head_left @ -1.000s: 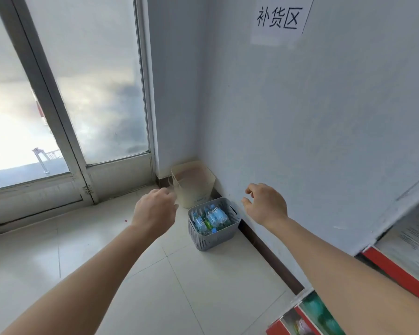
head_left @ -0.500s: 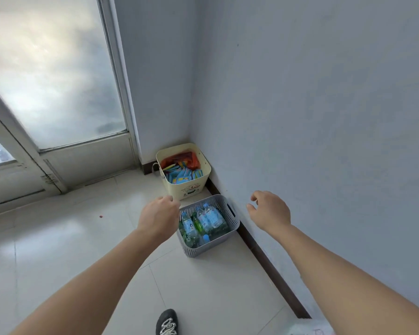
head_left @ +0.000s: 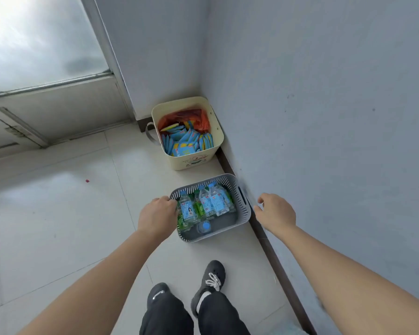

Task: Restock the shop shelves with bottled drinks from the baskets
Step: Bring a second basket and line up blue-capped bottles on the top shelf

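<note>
Grey slotted plastic forms the basket [head_left: 213, 236], which sits on the tiled floor [head_left: 70, 226] against the skirting, at twelve o'clock from the person's shoes. Bottled drinks [head_left: 215, 201] lie packed inside, so it will probably lift heavy and flex a little. The stiff rim and the slot handle in its three o'clock wall look the best holds, one on each side. The left hand [head_left: 155, 217] reaches the nine o'clock rim with its fingers curled and mostly hidden; whether they grip, I cannot tell. The right hand [head_left: 275, 213] hovers just beside the three o'clock wall, fingers loosely curled, holding nothing. Half a second ago both hands were higher and farther from the basket.
</note>
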